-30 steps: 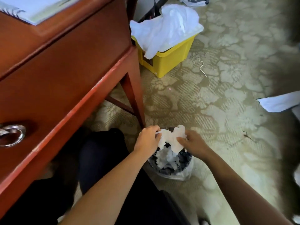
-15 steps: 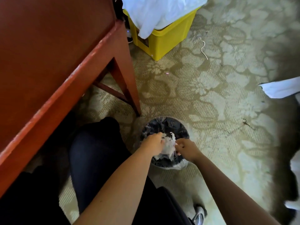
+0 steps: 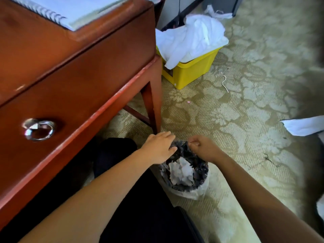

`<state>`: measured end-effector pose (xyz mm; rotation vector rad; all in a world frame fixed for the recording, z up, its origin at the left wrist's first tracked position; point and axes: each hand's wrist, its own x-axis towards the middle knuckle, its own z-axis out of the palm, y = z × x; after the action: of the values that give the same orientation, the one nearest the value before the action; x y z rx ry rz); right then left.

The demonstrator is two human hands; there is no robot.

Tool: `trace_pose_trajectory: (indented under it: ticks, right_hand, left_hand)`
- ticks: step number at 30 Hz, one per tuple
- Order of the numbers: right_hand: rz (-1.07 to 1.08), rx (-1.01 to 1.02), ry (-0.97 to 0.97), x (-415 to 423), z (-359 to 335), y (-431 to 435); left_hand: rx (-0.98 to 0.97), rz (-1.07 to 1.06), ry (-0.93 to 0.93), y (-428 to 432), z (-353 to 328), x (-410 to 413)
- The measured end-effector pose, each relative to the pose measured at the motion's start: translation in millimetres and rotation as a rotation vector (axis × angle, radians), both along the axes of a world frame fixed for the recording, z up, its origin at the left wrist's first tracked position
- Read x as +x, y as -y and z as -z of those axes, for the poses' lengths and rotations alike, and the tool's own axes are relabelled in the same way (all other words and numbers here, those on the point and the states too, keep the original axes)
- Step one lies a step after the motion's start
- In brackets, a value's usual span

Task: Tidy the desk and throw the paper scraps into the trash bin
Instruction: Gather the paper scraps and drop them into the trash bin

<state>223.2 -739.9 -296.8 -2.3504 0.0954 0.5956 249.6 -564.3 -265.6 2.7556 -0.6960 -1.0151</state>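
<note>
Already inside the trash bin [image 3: 202,170]: the crumpled paper scraps [image 3: 181,171], white against the dark interior, low in the middle of the well.

Over the bin's far-left rim, the left hand [image 3: 158,148], fingers fairly straight and a little spread, laid on the edge, holding nothing. At the bin's far-right rim, the right hand [image 3: 204,149], fingers curled tight, seemingly pinching the top edge of the clear bin liner [image 3: 191,192]. Hard to be sure of that pinch from this angle.

On handling:
- **Scraps:** probably almost weightless, soft and springy. No risk of breakage, some risk of the wad puffing back up above the rim. Best taken from above with all fingertips round the whole clump, or simply pressed down with a flat palm.
- **Liner:** likely thin, slick and easy to tear. Best held at the folded rim, not by the loose skirt round the bin's base.

Just left of the bin, the leg of the red-brown wooden desk [image 3: 70,76], with a spiral notebook [image 3: 52,11] on top. Beyond the bin, a yellow plastic box [image 3: 191,74] heaped with white cloth [image 3: 191,35]. Well to the right of the bin, a white sheet [image 3: 305,127] lying on the patterned carpet [image 3: 245,106], possibly one more piece for the bin, though impossible to tell what it is.

Dropping step apparently done for this handful.
</note>
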Motion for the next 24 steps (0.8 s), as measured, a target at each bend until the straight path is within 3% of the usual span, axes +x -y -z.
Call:
trace_pose_trajectory:
  ticks: [6,12,16,24]
  right_hand:
    - [-0.082,0.085,0.343,19.7,-103.3,-49.3]
    - [-0.173,0.216,0.678,22.1,-190.6,-115.2]
    - [-0.244,0.244,0.797,23.7,-225.9,-162.4]
    - [-0.571,0.104,0.810,19.4,-246.3,-253.8]
  left_hand:
    - [0.008,0.010,0.210,-56.5,-104.6,-8.8]
    - [-0.192,0.002,0.416,-110.3,-202.4,-45.4]
    - [-0.245,-0.052,0.605,-157.0,-241.1,-58.4]
    - [-0.082,-0.378,0.893,-268.7,-242.3,-84.7]
